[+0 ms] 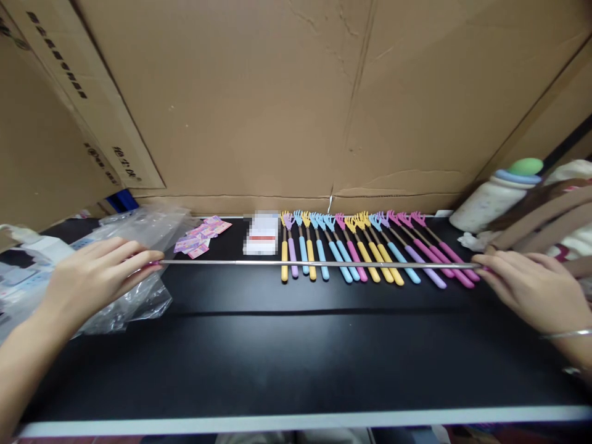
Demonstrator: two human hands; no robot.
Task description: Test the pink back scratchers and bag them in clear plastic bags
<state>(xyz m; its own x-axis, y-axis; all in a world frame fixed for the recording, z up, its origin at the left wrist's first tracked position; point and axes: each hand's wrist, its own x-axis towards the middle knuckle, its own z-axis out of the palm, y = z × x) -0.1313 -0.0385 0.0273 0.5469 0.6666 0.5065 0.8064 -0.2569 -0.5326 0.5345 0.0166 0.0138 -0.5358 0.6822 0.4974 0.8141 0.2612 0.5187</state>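
Both tips of thin silver metal rod (314,264), level across mid-frame, gripped: left hand (99,277) closed at left, right hand (527,290) pinching at right

The left hand (99,271) and right hand (527,290) hold a rod (231,262) over coloured scratchers (351,250).
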